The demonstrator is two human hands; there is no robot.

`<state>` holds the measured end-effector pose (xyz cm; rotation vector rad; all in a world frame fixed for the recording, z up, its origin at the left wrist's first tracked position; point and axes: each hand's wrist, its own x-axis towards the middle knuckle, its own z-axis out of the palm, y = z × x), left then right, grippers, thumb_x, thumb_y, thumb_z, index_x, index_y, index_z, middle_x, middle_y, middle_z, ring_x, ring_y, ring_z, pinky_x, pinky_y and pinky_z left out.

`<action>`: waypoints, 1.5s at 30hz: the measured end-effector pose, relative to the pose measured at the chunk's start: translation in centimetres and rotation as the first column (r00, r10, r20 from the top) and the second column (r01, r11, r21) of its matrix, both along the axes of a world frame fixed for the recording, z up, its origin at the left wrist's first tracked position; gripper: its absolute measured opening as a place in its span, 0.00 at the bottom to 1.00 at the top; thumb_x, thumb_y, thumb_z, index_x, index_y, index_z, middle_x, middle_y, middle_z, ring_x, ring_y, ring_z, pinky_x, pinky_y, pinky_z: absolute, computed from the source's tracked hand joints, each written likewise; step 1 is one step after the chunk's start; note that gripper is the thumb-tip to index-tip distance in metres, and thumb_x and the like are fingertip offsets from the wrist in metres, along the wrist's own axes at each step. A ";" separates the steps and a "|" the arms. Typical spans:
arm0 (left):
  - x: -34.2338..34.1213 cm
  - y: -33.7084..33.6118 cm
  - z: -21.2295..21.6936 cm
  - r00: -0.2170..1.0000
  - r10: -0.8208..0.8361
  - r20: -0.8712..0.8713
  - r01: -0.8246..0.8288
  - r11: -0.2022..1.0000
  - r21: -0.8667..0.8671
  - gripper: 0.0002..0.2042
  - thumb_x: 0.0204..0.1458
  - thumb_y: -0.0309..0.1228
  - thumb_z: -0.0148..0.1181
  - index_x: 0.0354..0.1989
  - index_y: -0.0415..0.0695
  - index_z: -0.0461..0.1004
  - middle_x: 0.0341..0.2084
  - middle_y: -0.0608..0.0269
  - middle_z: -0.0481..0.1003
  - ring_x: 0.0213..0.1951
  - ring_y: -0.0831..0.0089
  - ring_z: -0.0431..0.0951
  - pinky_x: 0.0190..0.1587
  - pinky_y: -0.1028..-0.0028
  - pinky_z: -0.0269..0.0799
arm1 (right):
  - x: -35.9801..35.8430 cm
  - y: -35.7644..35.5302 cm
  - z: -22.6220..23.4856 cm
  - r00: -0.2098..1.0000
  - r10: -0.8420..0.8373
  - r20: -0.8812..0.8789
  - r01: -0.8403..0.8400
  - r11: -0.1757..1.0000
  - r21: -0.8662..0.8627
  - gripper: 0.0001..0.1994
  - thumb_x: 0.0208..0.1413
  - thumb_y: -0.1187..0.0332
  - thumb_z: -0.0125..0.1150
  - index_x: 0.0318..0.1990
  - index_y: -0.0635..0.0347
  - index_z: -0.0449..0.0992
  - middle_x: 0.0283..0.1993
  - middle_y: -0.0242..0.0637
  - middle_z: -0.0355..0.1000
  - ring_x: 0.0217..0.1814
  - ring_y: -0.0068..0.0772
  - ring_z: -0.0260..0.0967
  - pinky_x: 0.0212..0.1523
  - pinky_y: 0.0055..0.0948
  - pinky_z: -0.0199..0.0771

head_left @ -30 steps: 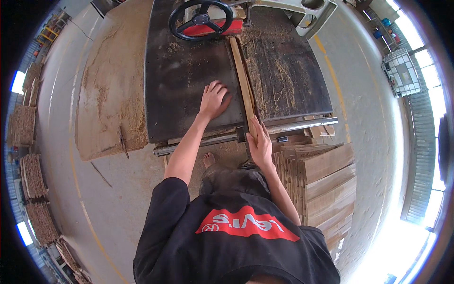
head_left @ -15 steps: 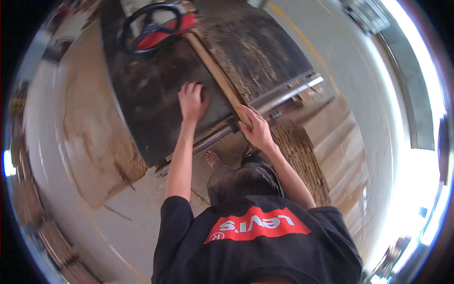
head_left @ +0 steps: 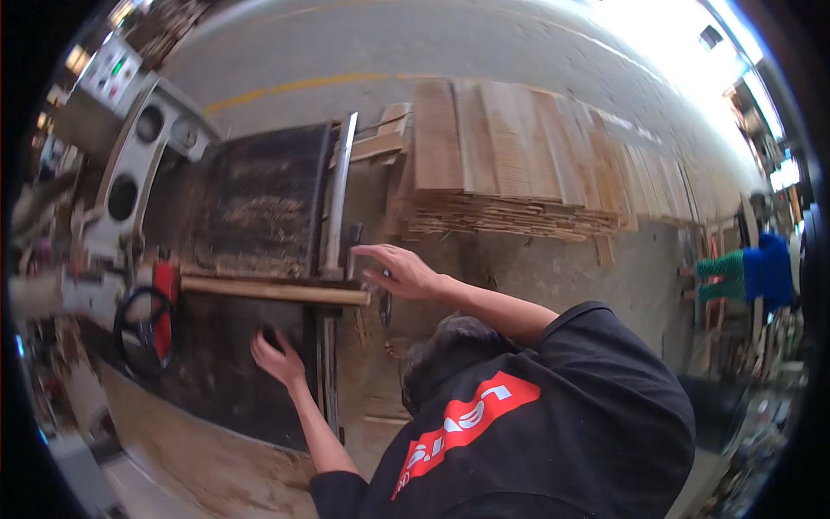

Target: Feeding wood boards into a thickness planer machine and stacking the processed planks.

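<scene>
Has lifted right hand [head_left: 402, 270] off the strip [head_left: 277, 291], seemingly freeing it from guiding wood, and holds it loosely open and empty just beside the near end. Keeps left hand [head_left: 278, 356] spread and empty over the flat black bench [head_left: 220, 350], cannot tell whether touching. Leaves the long, straight, tan strip lying from the red guard [head_left: 164, 311] past the smooth metal rail [head_left: 341, 190], with view swung toward layered, thin boards [head_left: 484, 138].

From my distant seat I see, at the right edge, another person [head_left: 754, 270] in a blue top [head_left: 769, 270] and green trousers [head_left: 724, 275]. A yellow line [head_left: 320, 84] runs along the grey floor [head_left: 363, 43]; a blurred wood pile [head_left: 175, 28] lies upper left.
</scene>
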<state>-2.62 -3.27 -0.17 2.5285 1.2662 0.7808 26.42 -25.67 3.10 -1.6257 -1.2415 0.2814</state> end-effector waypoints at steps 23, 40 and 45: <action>21.1 -34.6 -7.9 0.988 0.123 -0.098 -0.042 -0.396 -0.918 0.31 0.68 0.51 0.53 0.67 0.36 0.68 0.64 0.52 0.71 0.66 0.65 0.69 0.71 0.67 0.59 | 16.6 -42.1 -4.6 0.023 -0.652 -0.758 -0.148 0.748 -0.647 0.35 0.73 0.39 0.33 0.63 0.59 0.75 0.60 0.44 0.77 0.55 0.33 0.76 0.57 0.36 0.75; 51.7 -36.2 20.8 -0.138 0.175 0.975 0.086 -0.978 0.188 0.39 0.51 0.61 0.69 0.59 0.38 0.79 0.66 0.34 0.67 0.71 0.33 0.59 0.70 0.36 0.46 | 23.6 -40.0 20.8 0.904 -0.403 -0.143 0.031 0.395 -0.918 0.40 0.60 0.37 0.59 0.62 0.71 0.70 0.64 0.59 0.68 0.69 0.58 0.66 0.70 0.58 0.60; 59.1 -35.2 21.5 -0.445 -0.892 0.075 0.722 -0.407 -0.560 0.24 0.60 0.43 0.63 0.59 0.41 0.76 0.61 0.49 0.75 0.63 0.45 0.72 0.64 0.50 0.66 | 28.4 -41.6 20.1 0.717 -0.690 0.098 0.486 0.394 -0.780 0.36 0.62 0.47 0.63 0.67 0.68 0.67 0.67 0.57 0.69 0.70 0.57 0.66 0.70 0.50 0.64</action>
